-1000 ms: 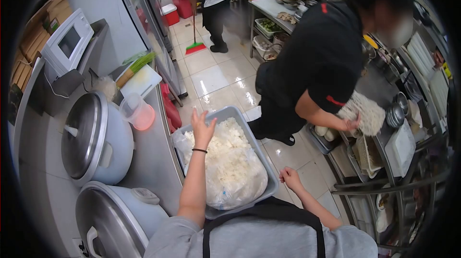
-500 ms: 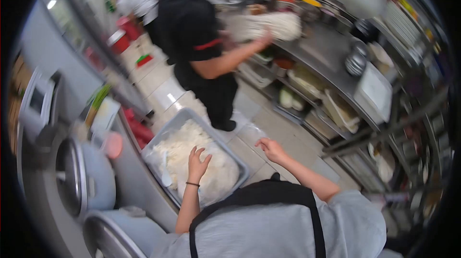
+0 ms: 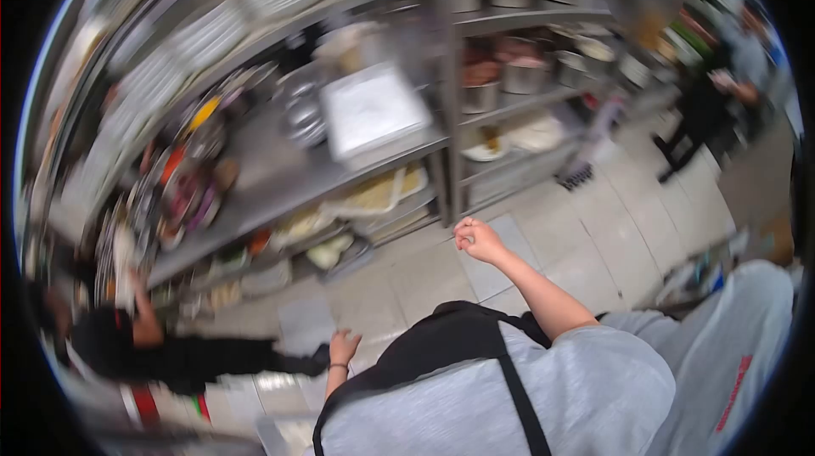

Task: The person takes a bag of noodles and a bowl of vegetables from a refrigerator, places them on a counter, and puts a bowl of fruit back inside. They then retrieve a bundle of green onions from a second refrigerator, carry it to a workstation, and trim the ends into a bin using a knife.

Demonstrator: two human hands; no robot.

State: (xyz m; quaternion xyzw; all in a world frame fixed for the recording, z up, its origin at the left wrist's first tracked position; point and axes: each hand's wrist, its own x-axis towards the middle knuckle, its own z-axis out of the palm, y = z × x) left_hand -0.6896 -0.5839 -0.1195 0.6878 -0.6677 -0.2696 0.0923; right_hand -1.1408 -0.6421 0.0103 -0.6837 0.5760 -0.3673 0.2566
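My left hand [image 3: 343, 346] hangs low beside the black apron [image 3: 463, 333], a dark band at its wrist. Its fingers are a little apart, and it holds nothing. Out in front over the floor, my right hand [image 3: 480, 241] has its fingers curled in, with no object showing in it. Neither hand touches anything. At the bottom edge, below my left hand, a corner of the grey tub [image 3: 270, 437] with white contents shows; most of it is out of view.
A steel counter [image 3: 272, 171] carries a white lidded container [image 3: 376, 112] and bowls. Shelves [image 3: 531, 19] hold several metal pots. One co-worker in black [image 3: 110, 341] is at the lower left, another person [image 3: 709, 99] at the far right. Tiled floor [image 3: 586, 231] lies ahead.
My view has swung right, from the tub toward the counter and shelves. My left hand has moved away from over the tub. My right hand's fingers have curled in more.
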